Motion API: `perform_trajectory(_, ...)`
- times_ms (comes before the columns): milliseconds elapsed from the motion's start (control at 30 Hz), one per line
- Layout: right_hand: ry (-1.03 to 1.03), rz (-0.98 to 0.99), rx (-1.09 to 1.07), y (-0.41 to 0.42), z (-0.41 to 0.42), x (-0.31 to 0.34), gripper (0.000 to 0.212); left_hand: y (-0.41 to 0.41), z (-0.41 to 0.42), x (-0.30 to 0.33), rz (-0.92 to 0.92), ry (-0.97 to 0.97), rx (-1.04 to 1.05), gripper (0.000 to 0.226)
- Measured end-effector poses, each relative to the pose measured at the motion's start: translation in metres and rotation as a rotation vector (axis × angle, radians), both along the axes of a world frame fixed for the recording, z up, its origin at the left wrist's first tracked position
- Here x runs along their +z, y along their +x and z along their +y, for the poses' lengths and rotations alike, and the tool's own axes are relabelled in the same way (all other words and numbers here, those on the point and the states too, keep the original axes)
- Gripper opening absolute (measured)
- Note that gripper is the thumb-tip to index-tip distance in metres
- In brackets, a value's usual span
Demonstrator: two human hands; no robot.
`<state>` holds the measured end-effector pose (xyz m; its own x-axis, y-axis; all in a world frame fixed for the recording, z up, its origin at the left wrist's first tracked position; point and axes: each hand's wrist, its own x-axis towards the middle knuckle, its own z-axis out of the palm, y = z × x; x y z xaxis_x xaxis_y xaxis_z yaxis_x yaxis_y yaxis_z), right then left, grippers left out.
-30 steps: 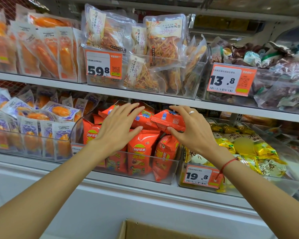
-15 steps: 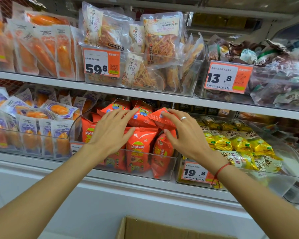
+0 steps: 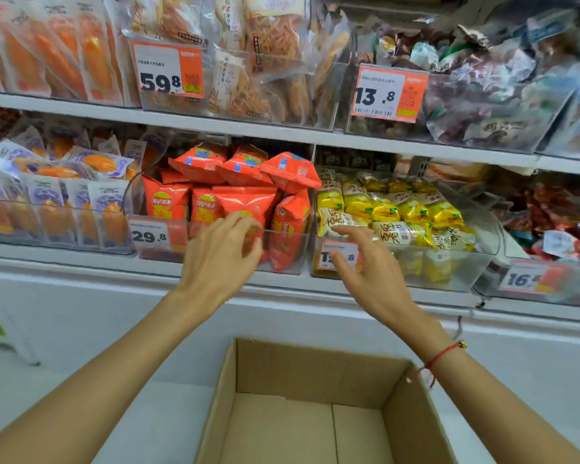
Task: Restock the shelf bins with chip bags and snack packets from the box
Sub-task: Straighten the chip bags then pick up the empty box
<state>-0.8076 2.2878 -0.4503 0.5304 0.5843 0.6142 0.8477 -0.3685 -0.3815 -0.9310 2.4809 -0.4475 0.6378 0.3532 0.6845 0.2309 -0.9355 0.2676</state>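
Now both hands have left the red chip bags (image 3: 245,182), which stay piled in the bin beyond the fingertips. The left hand (image 3: 220,254) and right hand (image 3: 365,262) hang loose-fingered and hold nothing. The box (image 3: 412,416) beneath the wrists shows only bare cardboard, so this load looks finished.

An orange-and-white price tag (image 3: 167,69) on the upper shelf's clear plastic bin reads "59.8", and a like tag (image 3: 388,93) on the bin to its right reads "13.8". On the lower shelf, the tag (image 3: 154,235) on the clear bin of orange-red crisp bags (image 3: 164,202), which bear the Lay's logo, reads "29.8". The blurred tag far right (image 3: 531,278) seems to begin "16", and the tag behind the right hand (image 3: 374,275) is only partly legible.
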Motion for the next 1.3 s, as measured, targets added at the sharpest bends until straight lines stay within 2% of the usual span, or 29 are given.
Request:
perform_trajectory(200,-0.099,0.135,-0.124,-0.006,-0.057,-0.087,0.038,-0.027,-0.035,-0.095,0.162,-0.327,0.176,0.028)
perform_trajectory(433,-0.307,0.238,-0.513,0.012,-0.144,-0.204,0.039,-0.048,-0.037,-0.205,0.402,-0.631,0.393,0.055)
perform_trajectory(600,-0.436,0.5,-0.77,0.008,-0.176,-0.246,0.052,-0.071,-0.044,-0.247,0.544,-0.763,0.426,0.067)
perform_trajectory(700,-0.445,0.607,-0.769,0.01,-0.181,-0.262,0.047,-0.073,-0.043,-0.269,0.531,-0.817,0.413,0.059)
perform_trajectory(767,-0.464,0.645,-0.748,0.013,-0.182,-0.265,0.039,-0.07,-0.042,-0.276,0.513,-0.788,0.392,0.051)
perform_trajectory(867,-0.484,0.648,-0.676,0.012,-0.189,-0.261,0.039,-0.072,-0.045,-0.275,0.473,-0.724,0.384,0.044)
perform_trajectory(967,-0.47,0.651,-0.594,0.004,-0.194,-0.255,0.043,-0.075,-0.045,-0.277,0.458,-0.699,0.363,0.043)
perform_trajectory(1067,-0.43,0.652,-0.602,-0.001,-0.196,-0.254,0.042,-0.077,-0.044,-0.278,0.452,-0.701,0.352,0.044)
perform_trajectory(1300,-0.31,0.631,-0.544,-0.026,-0.201,-0.223,0.043,-0.113,-0.053,-0.249,0.322,-0.736,0.379,0.047)
